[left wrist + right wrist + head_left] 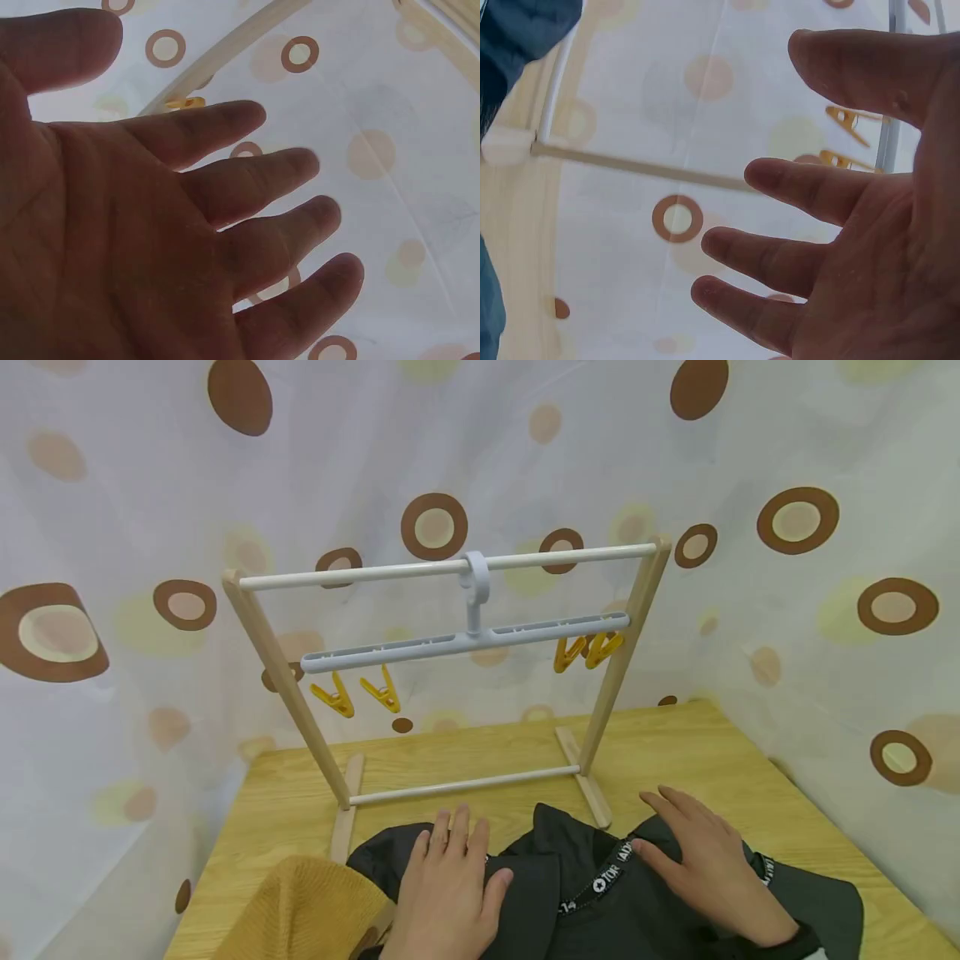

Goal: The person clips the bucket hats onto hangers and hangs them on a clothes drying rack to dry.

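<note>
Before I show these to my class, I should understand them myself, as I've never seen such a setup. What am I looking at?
There is no machine here, just a person's left hand and right hand, both bare. The wide picture comes from a camera worn on the head; the other two come from cameras on each wrist, showing the palms. A dark garment lies on the wooden table, with a yellow knitted cloth beside it. Behind stands a rack carrying a hanger with four yellow clips. The hands are open and hold nothing.
</note>
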Tool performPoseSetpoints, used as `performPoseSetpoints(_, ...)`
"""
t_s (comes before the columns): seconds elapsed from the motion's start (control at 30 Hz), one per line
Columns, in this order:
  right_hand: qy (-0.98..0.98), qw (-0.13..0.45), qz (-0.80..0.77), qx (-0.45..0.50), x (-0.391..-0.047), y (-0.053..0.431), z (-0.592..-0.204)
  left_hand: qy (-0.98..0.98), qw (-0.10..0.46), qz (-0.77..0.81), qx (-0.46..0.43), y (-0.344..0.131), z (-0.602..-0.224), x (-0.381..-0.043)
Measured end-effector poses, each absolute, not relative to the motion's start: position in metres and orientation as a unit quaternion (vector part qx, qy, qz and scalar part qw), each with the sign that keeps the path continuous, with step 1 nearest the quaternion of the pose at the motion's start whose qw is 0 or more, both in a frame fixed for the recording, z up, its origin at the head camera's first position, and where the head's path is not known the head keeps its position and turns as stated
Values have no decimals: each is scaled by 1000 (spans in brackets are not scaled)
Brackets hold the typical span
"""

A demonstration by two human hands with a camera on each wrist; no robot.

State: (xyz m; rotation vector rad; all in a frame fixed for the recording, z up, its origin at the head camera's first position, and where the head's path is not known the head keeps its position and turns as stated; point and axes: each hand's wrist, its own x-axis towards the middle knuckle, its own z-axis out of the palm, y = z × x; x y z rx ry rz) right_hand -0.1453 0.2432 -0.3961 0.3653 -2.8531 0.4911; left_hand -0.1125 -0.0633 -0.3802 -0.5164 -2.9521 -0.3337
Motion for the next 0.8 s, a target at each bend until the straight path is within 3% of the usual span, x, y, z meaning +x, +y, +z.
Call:
performPoseSetpoints(0.27, -976, 108, 150, 111, -155, 264, -394, -963, 158, -61, -210, -42, -377, -129)
performPoseSetpoints(0.4, -979, 94, 145, 106, -161, 274, -395, -957, 172, -58, -227, -23, -375, -139)
performPoseSetpoints(0.57, -981, 81, 147, 99, -163, 288, -400, -955, 147, -57, -251, 17, -379, -158)
performPoseSetpoints(0.8, -980, 58, 161, 98, -170, 303, -408, -966, 71, -17, -250, 68, -395, -176)
